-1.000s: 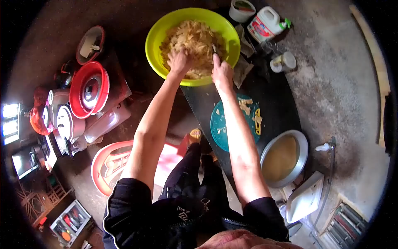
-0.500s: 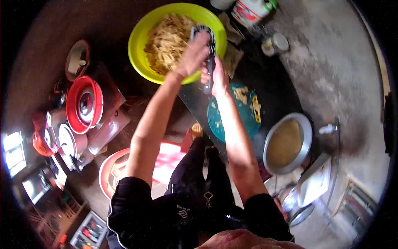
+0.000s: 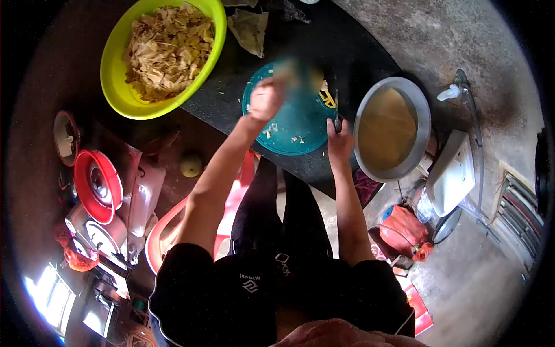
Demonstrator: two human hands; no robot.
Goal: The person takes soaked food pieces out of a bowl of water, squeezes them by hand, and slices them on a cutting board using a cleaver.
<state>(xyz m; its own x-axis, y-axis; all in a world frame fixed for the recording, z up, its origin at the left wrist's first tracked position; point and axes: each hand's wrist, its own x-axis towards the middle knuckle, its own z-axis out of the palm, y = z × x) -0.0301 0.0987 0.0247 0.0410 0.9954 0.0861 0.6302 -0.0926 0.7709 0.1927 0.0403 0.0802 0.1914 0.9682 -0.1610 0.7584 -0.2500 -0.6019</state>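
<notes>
My right hand (image 3: 340, 141) grips the dark handle of a kitchen knife (image 3: 336, 122); its blade, seen nearly edge-on, points away from me. This hand is by the right rim of a round teal cutting board (image 3: 315, 136). Over the board's left side, my left hand (image 3: 266, 99) is curled, its fingertips running into a blurred tan patch, so what it holds cannot be made out. Small pale scraps (image 3: 272, 128) lie on the board. A yellow piece (image 3: 327, 95) is at its right edge. The yellow-green basin (image 3: 108, 75) at upper left holds a heap of pale brown slices (image 3: 167, 49).
A metal basin of brownish liquid (image 3: 386, 133) stands right of the board. The dark table (image 3: 225, 95) carries a crumpled bag (image 3: 248, 30). To the left below are a red basin (image 3: 81, 176) and pots. A pink plastic chair (image 3: 162, 231) is by my legs.
Both hands have left the yellow-green basin and come back to the board. My left hand has come off the knife blade; the knife stays in my right hand. The view has shifted.
</notes>
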